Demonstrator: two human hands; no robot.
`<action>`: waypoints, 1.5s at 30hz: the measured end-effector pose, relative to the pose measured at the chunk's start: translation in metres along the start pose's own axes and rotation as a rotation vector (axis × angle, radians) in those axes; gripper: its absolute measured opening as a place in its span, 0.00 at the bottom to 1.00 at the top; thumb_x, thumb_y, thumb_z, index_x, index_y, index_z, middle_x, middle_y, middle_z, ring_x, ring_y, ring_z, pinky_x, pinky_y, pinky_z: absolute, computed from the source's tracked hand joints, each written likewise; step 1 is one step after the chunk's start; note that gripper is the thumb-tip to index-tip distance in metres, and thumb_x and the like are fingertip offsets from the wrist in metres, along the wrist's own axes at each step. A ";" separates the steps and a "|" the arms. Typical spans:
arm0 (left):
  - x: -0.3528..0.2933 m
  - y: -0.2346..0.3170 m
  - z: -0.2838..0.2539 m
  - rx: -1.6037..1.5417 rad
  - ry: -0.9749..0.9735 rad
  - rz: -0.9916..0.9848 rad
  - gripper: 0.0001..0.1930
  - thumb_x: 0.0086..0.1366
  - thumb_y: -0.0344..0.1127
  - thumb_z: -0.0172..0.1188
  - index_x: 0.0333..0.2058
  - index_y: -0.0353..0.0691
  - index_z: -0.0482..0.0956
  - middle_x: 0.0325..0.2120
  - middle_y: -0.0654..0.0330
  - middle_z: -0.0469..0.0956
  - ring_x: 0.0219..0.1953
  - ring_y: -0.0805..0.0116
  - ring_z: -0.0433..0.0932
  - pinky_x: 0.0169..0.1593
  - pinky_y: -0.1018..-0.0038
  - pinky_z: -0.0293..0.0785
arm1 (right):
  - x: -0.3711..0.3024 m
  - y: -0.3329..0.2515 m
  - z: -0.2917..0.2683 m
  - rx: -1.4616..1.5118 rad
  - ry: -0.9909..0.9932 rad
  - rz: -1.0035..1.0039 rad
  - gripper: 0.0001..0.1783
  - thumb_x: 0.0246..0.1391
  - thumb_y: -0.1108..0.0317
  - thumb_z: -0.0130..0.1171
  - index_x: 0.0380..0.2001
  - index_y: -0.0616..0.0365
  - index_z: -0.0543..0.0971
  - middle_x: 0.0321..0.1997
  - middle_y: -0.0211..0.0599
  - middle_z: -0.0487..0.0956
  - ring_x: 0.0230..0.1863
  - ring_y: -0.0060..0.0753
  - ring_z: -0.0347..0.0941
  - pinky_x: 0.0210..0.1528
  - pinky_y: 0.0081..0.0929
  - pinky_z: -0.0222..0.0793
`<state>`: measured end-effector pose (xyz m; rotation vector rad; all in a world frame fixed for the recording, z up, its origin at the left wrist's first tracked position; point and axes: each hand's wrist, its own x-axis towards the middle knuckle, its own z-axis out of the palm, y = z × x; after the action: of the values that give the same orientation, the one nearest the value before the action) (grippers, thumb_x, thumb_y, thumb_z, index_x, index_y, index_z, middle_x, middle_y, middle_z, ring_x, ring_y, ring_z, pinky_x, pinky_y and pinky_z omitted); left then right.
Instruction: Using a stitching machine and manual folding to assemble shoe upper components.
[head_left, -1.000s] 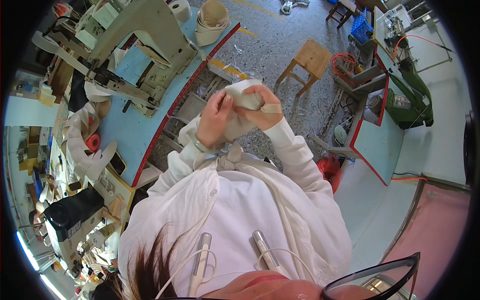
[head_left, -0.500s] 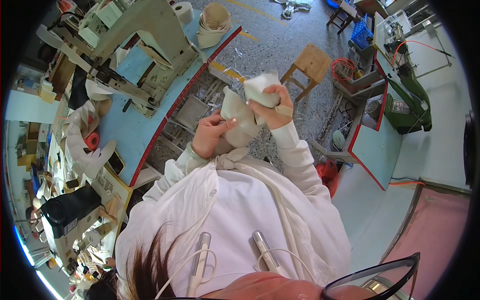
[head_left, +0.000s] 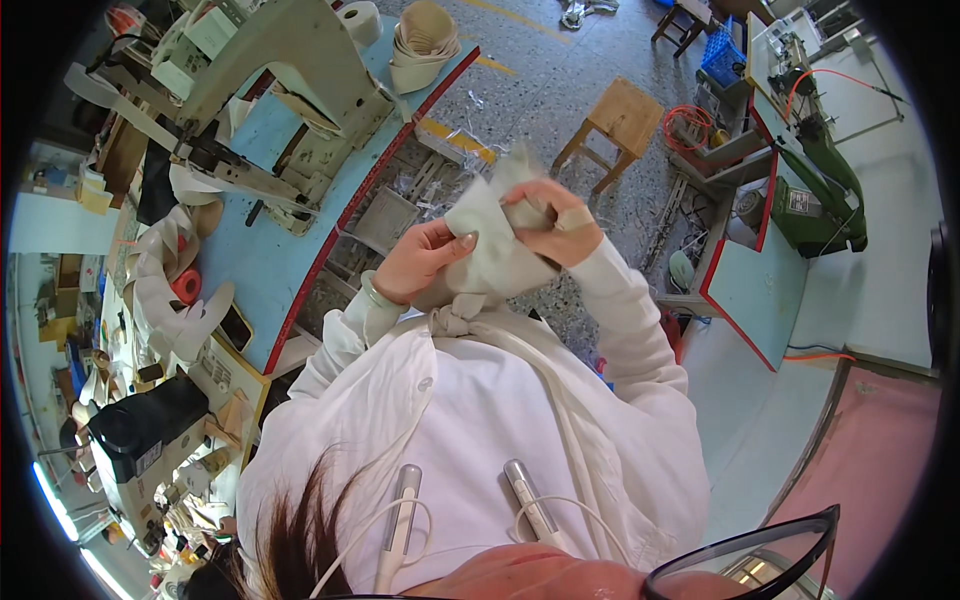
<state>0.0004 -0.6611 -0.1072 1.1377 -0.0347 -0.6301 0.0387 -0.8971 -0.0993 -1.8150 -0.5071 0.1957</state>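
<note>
In front of my waist are off-white, flexible pieces [head_left: 485,235] that look like cut fabric or leather; their exact material and number I cannot tell. My left hand [head_left: 420,262] is closed on their left side, thumb on top. Gripping the right part is my right hand [head_left: 555,220], its fingers curled over a folded edge that is blurred by motion. A bandage-like strip wraps one of the right fingers. Below the pieces sits the knot [head_left: 460,316] of my white shirt.
To the left, a sewing machine [head_left: 300,90] stands on a blue, red-edged table [head_left: 245,235], near a stack of curved cream pieces [head_left: 425,45] and a phone [head_left: 235,327]. A wooden stool [head_left: 615,115] stands ahead. On the right is a green machine [head_left: 820,205] beside another red-edged table [head_left: 755,295].
My right hand has moved slightly right and down, and its piece now overlaps the left one more. The left hand has shifted a little.
</note>
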 end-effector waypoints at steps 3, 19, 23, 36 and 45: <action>-0.002 0.003 0.006 0.059 0.078 -0.002 0.16 0.62 0.37 0.61 0.43 0.31 0.77 0.37 0.62 0.78 0.37 0.78 0.74 0.42 0.79 0.71 | -0.013 -0.010 0.001 0.492 -0.105 0.329 0.30 0.39 0.71 0.69 0.48 0.57 0.72 0.45 0.31 0.75 0.46 0.26 0.70 0.48 0.25 0.67; 0.009 0.008 -0.005 0.359 0.087 0.009 0.14 0.62 0.37 0.60 0.40 0.30 0.77 0.32 0.65 0.78 0.33 0.81 0.73 0.36 0.82 0.70 | -0.013 0.010 0.024 0.336 0.013 0.188 0.43 0.27 0.61 0.78 0.50 0.60 0.67 0.44 0.38 0.74 0.47 0.27 0.70 0.49 0.27 0.67; 0.006 0.008 0.003 0.579 0.300 0.302 0.17 0.59 0.43 0.63 0.34 0.32 0.79 0.27 0.61 0.79 0.29 0.76 0.75 0.33 0.76 0.70 | -0.004 0.018 0.041 0.022 0.303 0.081 0.41 0.30 0.61 0.76 0.49 0.59 0.68 0.41 0.40 0.76 0.43 0.30 0.73 0.44 0.28 0.70; 0.006 -0.021 0.005 -0.008 0.153 0.120 0.14 0.60 0.38 0.63 0.42 0.36 0.79 0.33 0.67 0.79 0.34 0.80 0.74 0.37 0.80 0.70 | 0.006 0.029 0.041 -0.369 0.819 -0.187 0.35 0.36 0.65 0.73 0.48 0.60 0.67 0.40 0.39 0.75 0.37 0.31 0.75 0.36 0.27 0.73; 0.001 0.004 0.008 -0.209 -0.037 -0.021 0.27 0.62 0.34 0.59 0.58 0.38 0.63 0.52 0.63 0.71 0.52 0.72 0.70 0.53 0.73 0.67 | 0.009 0.040 -0.012 0.301 0.709 -0.049 0.36 0.42 0.60 0.72 0.50 0.59 0.63 0.46 0.38 0.71 0.43 0.28 0.71 0.44 0.24 0.71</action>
<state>0.0001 -0.6672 -0.1002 0.9251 0.0114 -0.6573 0.0607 -0.9128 -0.1323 -1.4491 -0.0131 -0.3811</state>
